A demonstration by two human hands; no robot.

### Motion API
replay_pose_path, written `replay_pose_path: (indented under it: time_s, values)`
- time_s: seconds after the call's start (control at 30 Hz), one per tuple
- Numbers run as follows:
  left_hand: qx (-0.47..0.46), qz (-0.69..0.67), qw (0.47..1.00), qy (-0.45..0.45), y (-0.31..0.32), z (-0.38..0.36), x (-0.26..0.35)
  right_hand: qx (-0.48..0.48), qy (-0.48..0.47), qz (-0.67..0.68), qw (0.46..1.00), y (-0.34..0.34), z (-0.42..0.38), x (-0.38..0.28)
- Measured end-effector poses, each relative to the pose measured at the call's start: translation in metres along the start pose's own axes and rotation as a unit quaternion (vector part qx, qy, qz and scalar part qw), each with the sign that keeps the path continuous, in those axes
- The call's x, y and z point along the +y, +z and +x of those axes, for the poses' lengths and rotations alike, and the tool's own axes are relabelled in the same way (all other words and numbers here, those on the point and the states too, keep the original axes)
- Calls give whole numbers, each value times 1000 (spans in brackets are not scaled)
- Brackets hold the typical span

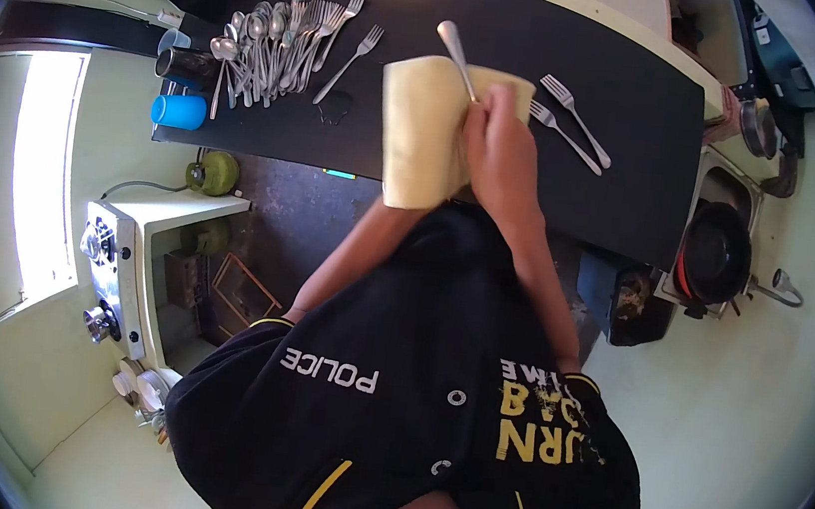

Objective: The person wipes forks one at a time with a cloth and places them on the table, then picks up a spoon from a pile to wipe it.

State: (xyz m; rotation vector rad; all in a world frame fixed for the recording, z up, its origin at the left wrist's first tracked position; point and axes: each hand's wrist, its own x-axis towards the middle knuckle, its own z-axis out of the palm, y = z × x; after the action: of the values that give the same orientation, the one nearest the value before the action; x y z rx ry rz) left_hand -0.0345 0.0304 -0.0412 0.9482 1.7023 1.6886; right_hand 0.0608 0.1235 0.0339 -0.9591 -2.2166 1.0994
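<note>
My right hand (501, 155) is closed round a piece of metal cutlery (458, 57) at the front of the dark table. Its rounded handle end points up and away, while its other end is hidden by the fingers and a pale yellow cloth (416, 135). The cloth hangs in a broad fold to the left of this hand and also shows behind the knuckles. My left forearm reaches up beneath the cloth, which covers the left hand and its fingers. Right of the cloth lie two forks, an upper fork (576, 120) and a lower fork (564, 137).
A pile of spoons and forks (276, 43) lies on the table's left part, with a single fork (349, 65) beside it. A blue cup (180, 111) and a dark mug (186, 64) stand at the left edge. A black pan (717, 252) sits over the sink at right.
</note>
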Motion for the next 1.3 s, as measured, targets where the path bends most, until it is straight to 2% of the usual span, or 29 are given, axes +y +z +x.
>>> replay_pose_path:
  time_s: [0.03, 0.07, 0.1, 0.13, 0.17, 0.2, 0.23, 0.27, 0.33, 0.37, 0.4, 0.43, 0.47, 0.5, 0.53, 0.6, 0.67, 0.7, 0.83, 0.93, 1.03, 1.2, 1.3]
  values:
    - [13, -115, 993, -23, 16, -6, 1, -23, -15, -53, 998, -1, 2, -5]
    - [52, -398, 911, -97, 29, -8, 0, -46, -30, -107, 993, -3, 4, -8]
    - [20, -439, 891, -113, 28, -3, 3, -97, 24, -78, 992, -8, 5, -6]
    - [-12, -478, 869, -129, 25, 4, 5, -111, 16, -70, 991, -14, 2, -6]
    - [-11, -432, 892, -133, 21, 6, -5, -126, 7, -62, 990, -21, -5, -6]
    - [-1, -435, 888, -149, 19, 5, -3, -142, -2, -53, 988, -26, -13, -7]
    - [10, -436, 884, -166, 17, 3, -1, -99, -29, -56, 993, -29, -23, -6]
    - [20, -438, 880, -182, 15, 2, 1, -49, -13, -1, 999, -31, -28, -2]
    - [0, -409, 900, -149, 9, 3, -13, 49, 20, 108, 993, -33, -37, 12]
    - [1, -357, 923, -145, 5, -2, -15, 140, -20, 111, 984, -25, -36, 27]
    - [2, -304, 942, -141, 4, -6, -11, 117, 0, 130, 985, -28, -36, 36]
    - [-23, -392, 904, -168, 9, -8, 8, 56, 22, 261, 963, -28, -30, 44]
    - [-74, -311, 931, -173, 11, -4, 20, -3, 44, 387, 921, -26, -25, 51]
    - [-127, -228, 951, -169, 13, 0, 31, -53, 71, 445, 891, -22, -23, 53]
    - [-175, -154, 953, -193, 19, 3, 45, -115, 113, 569, 806, -24, -19, 48]
    - [-214, -175, 948, -157, 29, -7, 51, -113, 97, 621, 769, -28, -12, 38]
    - [-270, -163, 945, -90, 30, -14, 43, -88, 111, 647, 749, -30, -6, 44]
    - [-268, -171, 939, -130, 28, -17, 44, -75, 118, 660, 738, -30, -4, 46]
    - [-284, -203, 916, -199, 26, -23, 55, 40, 143, 591, 793, -28, -9, 51]
    - [-291, -183, 913, -220, 27, -26, 55, 75, 133, 641, 753, -31, -9, 47]
    - [-304, -195, 898, -252, 24, -28, 56, 83, 127, 636, 756, -41, -10, 44]
    - [-314, -227, 895, -221, 22, -33, 58, 164, 74, 606, 775, -57, -6, 29]
    - [-254, -206, 917, -229, 24, -37, 70, 226, 17, 577, 785, -70, -2, 25]
